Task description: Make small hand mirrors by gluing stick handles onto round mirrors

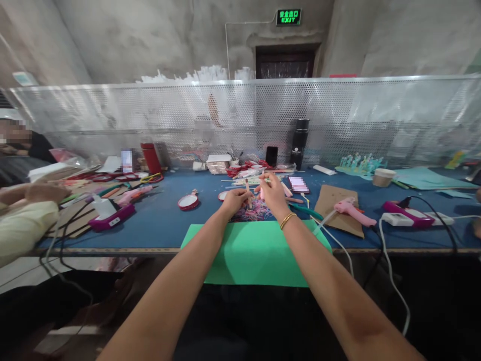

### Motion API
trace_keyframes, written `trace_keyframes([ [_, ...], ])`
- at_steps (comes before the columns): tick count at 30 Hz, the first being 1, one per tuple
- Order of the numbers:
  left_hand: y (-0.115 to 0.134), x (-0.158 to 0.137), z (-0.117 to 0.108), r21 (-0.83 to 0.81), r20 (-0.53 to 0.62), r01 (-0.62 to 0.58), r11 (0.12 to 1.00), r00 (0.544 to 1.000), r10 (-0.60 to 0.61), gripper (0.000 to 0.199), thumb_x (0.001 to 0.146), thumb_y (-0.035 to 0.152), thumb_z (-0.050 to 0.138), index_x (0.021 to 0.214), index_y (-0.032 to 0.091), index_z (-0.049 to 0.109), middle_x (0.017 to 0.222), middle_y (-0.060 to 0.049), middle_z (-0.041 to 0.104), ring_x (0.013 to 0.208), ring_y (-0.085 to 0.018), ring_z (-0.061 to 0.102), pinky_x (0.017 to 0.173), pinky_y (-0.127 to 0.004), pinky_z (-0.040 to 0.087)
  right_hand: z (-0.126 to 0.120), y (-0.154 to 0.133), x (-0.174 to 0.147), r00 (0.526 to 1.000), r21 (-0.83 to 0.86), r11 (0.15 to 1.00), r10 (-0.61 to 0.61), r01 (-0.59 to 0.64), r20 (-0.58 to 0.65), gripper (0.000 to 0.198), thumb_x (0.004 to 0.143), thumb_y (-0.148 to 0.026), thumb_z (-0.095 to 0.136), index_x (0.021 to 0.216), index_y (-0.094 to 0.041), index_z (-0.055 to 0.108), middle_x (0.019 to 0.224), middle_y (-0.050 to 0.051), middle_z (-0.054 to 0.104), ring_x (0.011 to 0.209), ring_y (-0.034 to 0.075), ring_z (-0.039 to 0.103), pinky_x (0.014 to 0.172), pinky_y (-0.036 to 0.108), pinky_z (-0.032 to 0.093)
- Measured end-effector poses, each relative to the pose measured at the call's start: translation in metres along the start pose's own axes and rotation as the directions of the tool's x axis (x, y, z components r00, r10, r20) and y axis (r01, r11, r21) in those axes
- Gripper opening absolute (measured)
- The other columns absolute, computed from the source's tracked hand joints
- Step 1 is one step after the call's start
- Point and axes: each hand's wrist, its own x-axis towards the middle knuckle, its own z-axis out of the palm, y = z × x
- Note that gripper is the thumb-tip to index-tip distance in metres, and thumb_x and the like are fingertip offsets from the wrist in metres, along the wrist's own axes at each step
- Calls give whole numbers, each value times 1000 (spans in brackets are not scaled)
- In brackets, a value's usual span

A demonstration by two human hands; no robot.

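My left hand (235,201) is closed on a short, pale stick with a dark tip (247,184), which stands nearly upright from its fingers. Close beside it on the right, my right hand (273,193) has its fingers bent together around something pinkish, too small to make out. Under both hands lies a heap of thin pink, purple and blue strands (255,211). A green sheet (259,255) hangs over the table's front edge below my wrists. Behind the hands are pale sticks and strips (253,179).
To the right, a pink glue gun (355,211) rests on cardboard (330,198), near a purple power strip (408,215) with loose cables. Round red-rimmed lid (188,202), black bottle (300,143) and paper cup (383,177) stand on the blue table. A co-worker's sleeve (26,225) is at left.
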Motion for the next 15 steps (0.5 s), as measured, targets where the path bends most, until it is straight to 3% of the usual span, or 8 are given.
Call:
trace_keyframes([
  [5, 0, -2, 2, 4, 16, -1, 1000, 1000, 0, 36, 70, 50, 70, 63, 16, 62, 52, 0, 59, 47, -9, 46, 50, -23, 37, 3, -6, -3, 998, 257, 966, -17, -1, 67, 24, 75, -35, 50, 94, -21, 54, 77, 2, 68, 71, 16, 65, 68, 29, 50],
  [8, -1, -1, 3, 9, 5, 0, 1000, 1000, 0, 35, 69, 48, 71, 62, 15, 61, 52, 2, 57, 47, -9, 46, 51, -23, 37, 4, -2, -2, 997, 213, 974, -69, 74, -32, 29, 71, -39, 62, 92, -23, 52, 72, -2, 65, 69, 16, 64, 69, 29, 50],
  [11, -2, -1, 4, 13, 1, 20, 1000, 1000, -20, 35, 68, 47, 72, 61, 15, 60, 52, 3, 55, 48, -9, 46, 52, -23, 38, 4, 6, 1, 989, 84, 994, -60, 72, -135, 28, 77, -49, 59, 84, -22, 52, 60, -4, 58, 58, 13, 57, 63, 26, 47],
  [15, -3, -1, 3, 2, 0, 22, 1000, 1000, -22, 36, 66, 47, 74, 60, 15, 59, 52, 2, 56, 48, -9, 48, 53, -23, 41, 2, 12, 1, 991, -2, 998, -55, 55, -119, 31, 87, -48, 43, 83, -21, 58, 54, -5, 51, 55, 12, 50, 59, 23, 42],
])
